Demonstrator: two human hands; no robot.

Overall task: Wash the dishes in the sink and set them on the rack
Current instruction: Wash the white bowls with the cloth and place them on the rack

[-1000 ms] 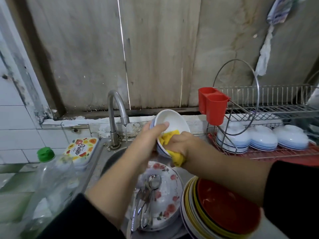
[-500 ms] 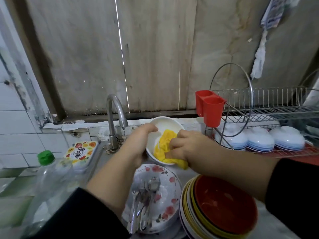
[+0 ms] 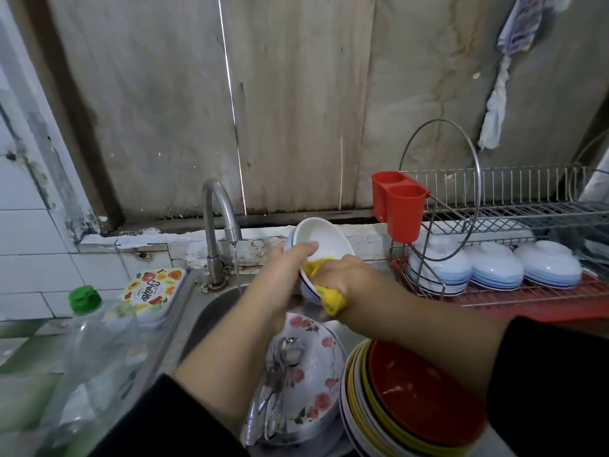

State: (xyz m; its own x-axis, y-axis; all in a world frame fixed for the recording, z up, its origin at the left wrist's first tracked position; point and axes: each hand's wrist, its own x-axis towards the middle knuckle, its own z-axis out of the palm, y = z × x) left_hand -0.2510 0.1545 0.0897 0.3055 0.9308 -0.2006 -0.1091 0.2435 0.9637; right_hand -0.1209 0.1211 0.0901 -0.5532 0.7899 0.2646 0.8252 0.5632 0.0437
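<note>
Glazed white ceramic bowl (image 3: pixel 321 240) — stiff, breakable, likely slick when wet — tilts above the steel sink (image 3: pixel 211 311); left hand (image 3: pixel 286 272) clamps its rim, right hand (image 3: pixel 342 278) squeezes a soft yellow cloth (image 3: pixel 333 296) — rim grip suits.

Both hands (image 3: pixel 286 272) (image 3: pixel 342 275) raised, fingers curled

Lighting is soft, even and moderately dim, with no hard shadows. A thin vertical slit of daylight (image 3: pixel 230 103) shows bright through the grey board wall (image 3: pixel 296 94). Faint sheen marks the curved steel tap (image 3: pixel 217 206). Wide-angle distortion bends the white tiled wall (image 3: pixel 26 245) and the wire dish rack (image 3: pixel 514 206) at the edges. The clear plastic bottle with green cap (image 3: pixel 89 351) and both dark sleeves are blurred.
</note>
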